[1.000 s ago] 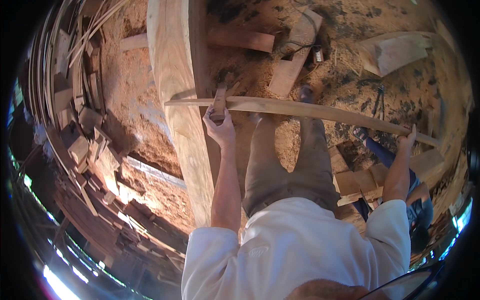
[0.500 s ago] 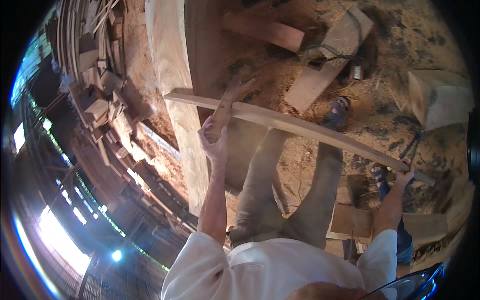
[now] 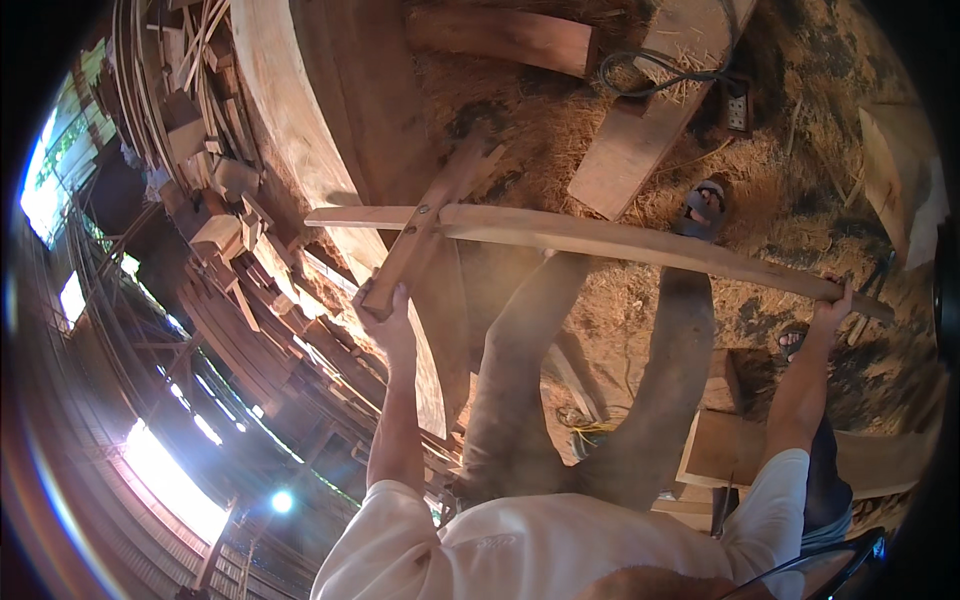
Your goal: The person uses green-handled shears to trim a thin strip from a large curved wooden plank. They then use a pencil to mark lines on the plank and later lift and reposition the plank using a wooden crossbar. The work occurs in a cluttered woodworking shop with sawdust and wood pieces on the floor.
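A long pale wooden bar point(image 3: 620, 243) runs across in front of my legs. My right hand point(image 3: 832, 300) grips it close to its right end. A shorter wooden board point(image 3: 398, 250) with two dark round spots lies across the bar toward its left end, the two forming a slanted cross. My left hand point(image 3: 385, 318) is closed around the near end of this board. The bar's left end passes over a thick timber beam point(image 3: 300, 120). Whether the two pieces are fastened together I cannot tell.
Stacked lumber point(image 3: 240, 240) fills the left side. Ahead, a plank point(image 3: 625, 150) lies on sawdust with a black cable point(image 3: 650, 82) and a socket box point(image 3: 738, 108). A wooden block point(image 3: 905, 180) stands at right. Another person's leg point(image 3: 828, 475) shows beside my right arm.
My left hand has come back and left with the board, which now shows more of its length and its dark spots. My right hand has moved slightly right with the bar.
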Tool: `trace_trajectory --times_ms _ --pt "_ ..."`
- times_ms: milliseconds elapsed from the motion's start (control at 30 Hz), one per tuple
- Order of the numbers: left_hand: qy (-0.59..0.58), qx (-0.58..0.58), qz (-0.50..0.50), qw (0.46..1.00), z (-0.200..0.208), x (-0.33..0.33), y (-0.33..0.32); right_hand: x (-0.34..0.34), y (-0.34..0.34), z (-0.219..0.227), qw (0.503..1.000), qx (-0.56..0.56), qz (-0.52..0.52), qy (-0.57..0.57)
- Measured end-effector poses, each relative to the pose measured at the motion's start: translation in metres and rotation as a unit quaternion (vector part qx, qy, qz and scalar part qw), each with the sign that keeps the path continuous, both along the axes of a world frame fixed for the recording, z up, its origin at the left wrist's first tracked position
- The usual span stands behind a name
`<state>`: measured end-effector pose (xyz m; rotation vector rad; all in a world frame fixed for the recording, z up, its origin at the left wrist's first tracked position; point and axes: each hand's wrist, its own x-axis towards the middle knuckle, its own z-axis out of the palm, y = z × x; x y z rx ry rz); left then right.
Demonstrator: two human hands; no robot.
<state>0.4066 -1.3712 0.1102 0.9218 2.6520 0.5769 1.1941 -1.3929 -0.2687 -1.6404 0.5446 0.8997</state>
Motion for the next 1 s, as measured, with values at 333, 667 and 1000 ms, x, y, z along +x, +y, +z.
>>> trace_trajectory --times_ms 333,667,1000 --pt "0.047 0.003 0.040 0.998 0.023 -0.084 0.038 -0.111 -0.012 0.037 0.995 0.050 -0.053 0.069" --pt "0.082 -0.036 0.006 0.996 0.035 -0.131 0.028 -0.162 0.019 0.104 0.995 -0.074 -0.057 0.036" --pt "0.128 -0.040 0.028 0.991 0.020 -0.170 0.024 -0.203 0.102 0.080 0.992 -0.122 -0.010 -0.020"
